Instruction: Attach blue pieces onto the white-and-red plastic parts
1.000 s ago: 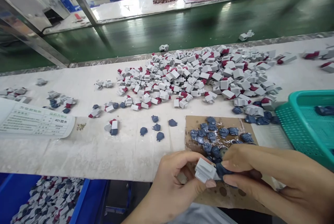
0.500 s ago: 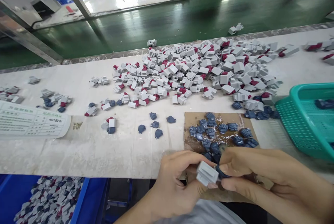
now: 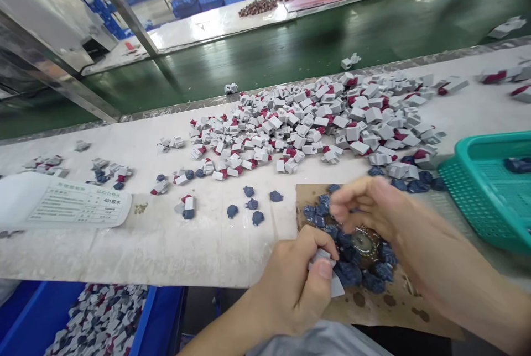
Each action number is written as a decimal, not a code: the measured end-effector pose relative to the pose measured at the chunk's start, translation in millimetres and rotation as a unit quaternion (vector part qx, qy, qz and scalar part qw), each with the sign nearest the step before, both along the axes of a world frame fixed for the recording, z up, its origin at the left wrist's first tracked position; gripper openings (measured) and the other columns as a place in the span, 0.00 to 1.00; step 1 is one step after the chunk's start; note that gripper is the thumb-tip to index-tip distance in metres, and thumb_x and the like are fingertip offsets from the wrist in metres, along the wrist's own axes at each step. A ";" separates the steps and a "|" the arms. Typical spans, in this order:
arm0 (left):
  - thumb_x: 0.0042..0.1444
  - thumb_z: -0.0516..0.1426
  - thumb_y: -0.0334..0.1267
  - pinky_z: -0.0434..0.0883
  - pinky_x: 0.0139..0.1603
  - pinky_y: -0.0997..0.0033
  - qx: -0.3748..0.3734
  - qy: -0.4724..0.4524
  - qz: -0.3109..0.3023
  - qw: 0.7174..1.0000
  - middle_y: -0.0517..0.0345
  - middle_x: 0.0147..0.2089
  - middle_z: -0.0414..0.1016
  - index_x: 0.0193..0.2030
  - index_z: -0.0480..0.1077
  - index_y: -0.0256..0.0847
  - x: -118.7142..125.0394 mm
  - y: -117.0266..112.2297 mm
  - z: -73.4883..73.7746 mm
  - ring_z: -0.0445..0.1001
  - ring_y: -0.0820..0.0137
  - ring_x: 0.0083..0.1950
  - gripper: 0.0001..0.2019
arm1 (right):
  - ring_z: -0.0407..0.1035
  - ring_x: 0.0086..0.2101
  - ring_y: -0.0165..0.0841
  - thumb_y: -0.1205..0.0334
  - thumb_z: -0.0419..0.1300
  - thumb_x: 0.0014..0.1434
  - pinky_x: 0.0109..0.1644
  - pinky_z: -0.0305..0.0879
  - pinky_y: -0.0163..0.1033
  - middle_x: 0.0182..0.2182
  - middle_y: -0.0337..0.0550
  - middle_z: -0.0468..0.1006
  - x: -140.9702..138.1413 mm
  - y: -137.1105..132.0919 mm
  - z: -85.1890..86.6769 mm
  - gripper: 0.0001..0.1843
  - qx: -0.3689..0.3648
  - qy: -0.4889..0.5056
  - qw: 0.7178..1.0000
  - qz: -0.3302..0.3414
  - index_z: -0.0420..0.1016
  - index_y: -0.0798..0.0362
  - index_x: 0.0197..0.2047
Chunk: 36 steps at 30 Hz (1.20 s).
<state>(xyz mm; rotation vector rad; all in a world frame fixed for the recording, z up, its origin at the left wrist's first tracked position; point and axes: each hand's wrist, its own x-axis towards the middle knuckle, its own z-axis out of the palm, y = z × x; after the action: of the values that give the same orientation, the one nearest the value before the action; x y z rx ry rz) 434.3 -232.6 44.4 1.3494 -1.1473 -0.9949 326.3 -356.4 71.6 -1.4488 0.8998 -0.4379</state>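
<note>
My left hand (image 3: pixel 292 289) is closed around a small grey plastic block with a dark blue piece (image 3: pixel 346 274) fitted on its end, held at the near table edge. My right hand (image 3: pixel 365 207) hovers, motion-blurred, over a piece of brown cardboard (image 3: pixel 373 303) that carries several dark blue fist-shaped pieces (image 3: pixel 321 213); its fingers are bent together and I cannot see whether they hold anything. A big heap of grey and red blocks (image 3: pixel 315 124) lies on the white table beyond.
A teal mesh basket (image 3: pixel 485 190) stands at the right. A printed label sheet (image 3: pixel 74 207) lies at the left. A blue bin (image 3: pixel 99 323) of finished parts sits below the table edge. A green conveyor belt (image 3: pixel 290 46) runs behind, with another person's hand far back.
My right hand has let go of the assembled block and moved up over the blue pieces on the cardboard. My left hand keeps the block and has dropped a little lower.
</note>
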 end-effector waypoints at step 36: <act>0.47 0.57 0.45 0.40 0.15 0.79 0.159 0.559 0.063 0.811 0.71 0.15 0.53 0.27 0.60 0.42 8.6 -20.7 13.2 0.40 0.82 0.14 0.11 | 0.68 0.53 0.43 0.29 0.51 0.54 0.56 0.67 0.44 0.47 0.46 0.77 61.5 7.8 14.6 0.30 0.134 -0.045 0.988 -0.069 0.73 0.48 0.39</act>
<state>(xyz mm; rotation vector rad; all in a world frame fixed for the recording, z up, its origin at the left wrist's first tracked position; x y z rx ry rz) 443.0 -253.3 57.7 0.7760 0.0157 -1.5923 387.8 -348.6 86.2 -1.1175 0.9513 -0.4612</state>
